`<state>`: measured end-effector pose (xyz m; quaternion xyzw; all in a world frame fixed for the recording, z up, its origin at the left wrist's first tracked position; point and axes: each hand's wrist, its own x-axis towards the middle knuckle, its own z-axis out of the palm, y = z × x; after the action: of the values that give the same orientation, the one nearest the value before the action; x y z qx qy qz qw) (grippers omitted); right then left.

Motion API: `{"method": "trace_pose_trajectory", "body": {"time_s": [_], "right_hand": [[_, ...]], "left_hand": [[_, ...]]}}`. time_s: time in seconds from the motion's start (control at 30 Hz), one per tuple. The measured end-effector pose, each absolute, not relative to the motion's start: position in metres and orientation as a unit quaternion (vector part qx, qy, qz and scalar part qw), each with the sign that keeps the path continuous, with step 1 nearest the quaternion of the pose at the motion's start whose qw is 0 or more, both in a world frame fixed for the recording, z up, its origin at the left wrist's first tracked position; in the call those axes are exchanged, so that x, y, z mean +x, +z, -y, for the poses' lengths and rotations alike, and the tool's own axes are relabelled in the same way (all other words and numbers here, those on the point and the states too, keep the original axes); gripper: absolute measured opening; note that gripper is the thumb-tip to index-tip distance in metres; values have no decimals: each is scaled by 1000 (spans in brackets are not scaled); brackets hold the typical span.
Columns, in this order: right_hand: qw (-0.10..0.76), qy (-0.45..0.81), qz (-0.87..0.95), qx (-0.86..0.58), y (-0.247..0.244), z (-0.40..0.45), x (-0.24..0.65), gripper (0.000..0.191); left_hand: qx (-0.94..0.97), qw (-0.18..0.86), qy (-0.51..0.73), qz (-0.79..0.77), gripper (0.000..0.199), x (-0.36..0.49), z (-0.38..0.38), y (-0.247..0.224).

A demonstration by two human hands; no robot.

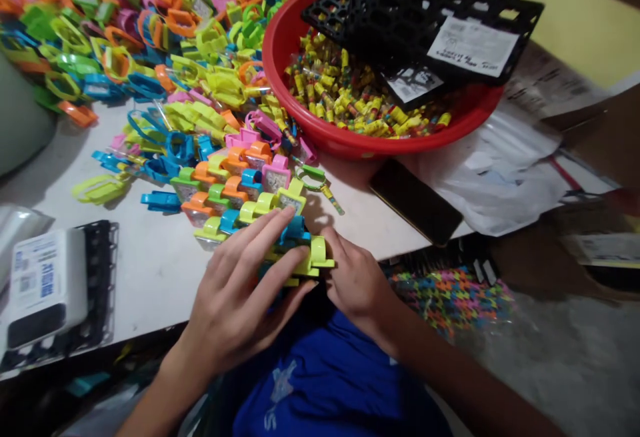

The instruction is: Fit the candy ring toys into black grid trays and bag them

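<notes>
**Two-hand grip on lime-and-blue plastic holders [297, 260]**

Left hand [240, 297] curled over holders, fingers on top; right hand [357, 284] half-closed on their right side. Rows of filled plastic holders [225, 187] just ahead; red basin [320, 137] of candy rolls [345, 90] beyond; phone [415, 200] forward-right of right hand.

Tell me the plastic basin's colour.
The plastic basin is red, clearest in the head view.

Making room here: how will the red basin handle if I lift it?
The red basin looks like thin plastic, so it will probably flex at the rim. Filled with small yellow-wrapped rolls, it may feel fairly heavy for its size. The black plastic grid trays lying loose on top could slide off if it tilts.
</notes>
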<state>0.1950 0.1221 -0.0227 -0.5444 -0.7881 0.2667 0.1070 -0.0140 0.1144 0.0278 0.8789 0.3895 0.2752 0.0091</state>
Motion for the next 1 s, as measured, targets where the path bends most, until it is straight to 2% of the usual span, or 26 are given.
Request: {"method": "trace_pose_trajectory", "body": {"time_s": [0.17, 0.23, 0.4, 0.5, 0.67, 0.8, 1.0], "right_hand": [[135, 297, 805, -497, -26, -123, 200, 54], [191, 315, 796, -481, -26, -128, 206, 51], [391, 269, 691, -545, -11, -151, 210, 28], [460, 320, 667, -492, 3, -165, 201, 22], [431, 366, 679, -468, 13, -185, 185, 23], [403, 386, 688, -464, 15, -193, 186, 16], [381, 332, 742, -440, 19, -188, 190, 11]], "left_hand": [[888, 24, 255, -383, 36, -13, -116, 31], [890, 22, 246, -384, 36, -14, -115, 31], [894, 14, 230, -384, 35, -15, -114, 34], [893, 10, 227, -388, 33, -14, -116, 36], [899, 12, 237, -368, 41, -18, -117, 34], [860, 17, 276, -429, 46, -28, -115, 29], [846, 22, 276, -456, 50, -28, -116, 25]]}}
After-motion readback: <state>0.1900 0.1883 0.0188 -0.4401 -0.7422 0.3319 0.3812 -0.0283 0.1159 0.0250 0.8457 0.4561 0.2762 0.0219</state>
